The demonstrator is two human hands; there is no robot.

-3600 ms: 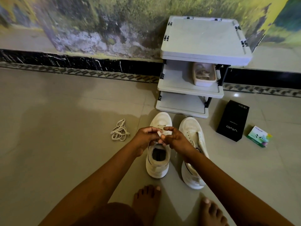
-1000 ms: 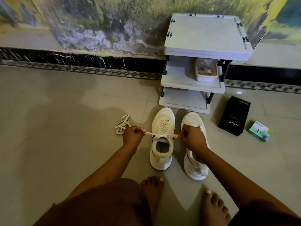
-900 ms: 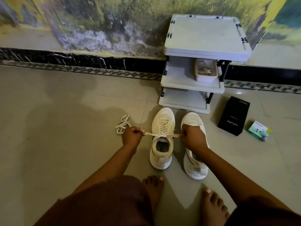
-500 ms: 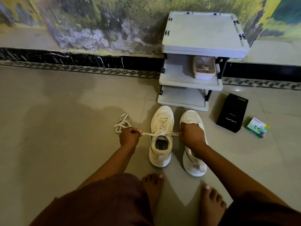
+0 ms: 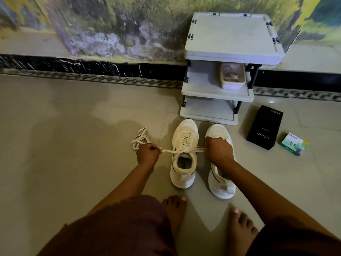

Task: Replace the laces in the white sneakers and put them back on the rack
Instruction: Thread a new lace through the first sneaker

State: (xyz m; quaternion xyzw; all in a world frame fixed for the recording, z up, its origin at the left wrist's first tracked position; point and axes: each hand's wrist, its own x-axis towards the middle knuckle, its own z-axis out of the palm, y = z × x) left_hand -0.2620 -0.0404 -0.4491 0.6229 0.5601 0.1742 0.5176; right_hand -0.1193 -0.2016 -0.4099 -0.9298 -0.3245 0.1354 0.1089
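Frame centre: left hand and right hand each clench one end of the lace, which is taut across the collar of the laced sneaker. The second sneaker is just right of it, under the right wrist. Rack stands just beyond the toes. Bare floor is wide at left. Since half a second ago: same pull, sneakers unmoved.

— The sneakers?
— Side by side on the floor, just before the rack; a loose lace lies left of them.
— Right?
— A box, then a carton. A tub sits on the middle shelf.
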